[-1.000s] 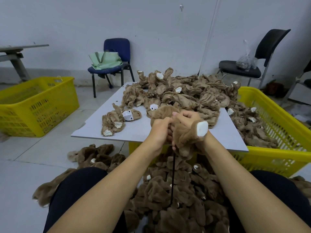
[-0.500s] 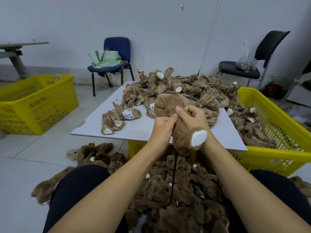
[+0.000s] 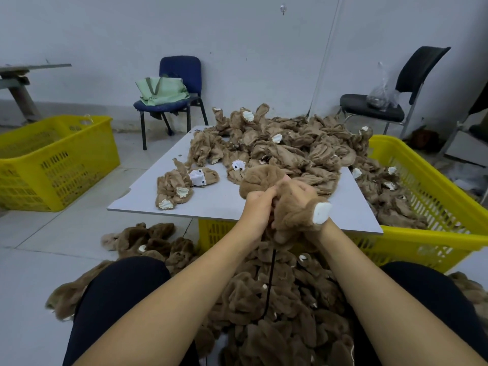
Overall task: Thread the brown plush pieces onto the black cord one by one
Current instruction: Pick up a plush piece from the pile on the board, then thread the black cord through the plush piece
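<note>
A brown plush piece [image 3: 294, 215] with a white end patch is held over the near edge of the grey board [image 3: 224, 202]. My left hand [image 3: 257, 204] and my right hand [image 3: 298, 190] both grip it, fingers curled into the fur. The black cord [image 3: 270, 283] hangs straight down from under my hands into a heap of threaded plush pieces [image 3: 277, 313] between my knees. A big pile of loose plush pieces [image 3: 285, 146] covers the far half of the board. A small clump of pieces [image 3: 179, 186] lies apart at the board's left.
The board rests on a yellow crate [image 3: 433, 207] that also holds plush pieces at the right. Another yellow crate [image 3: 52, 162] stands on the floor at the left. A blue chair [image 3: 182, 80] with a green bag and a black chair [image 3: 396, 101] stand by the wall.
Both hands rose with the plush piece and have come back down a little toward the board's near edge. Fingers have shifted on the fur; the cord still hangs below.
</note>
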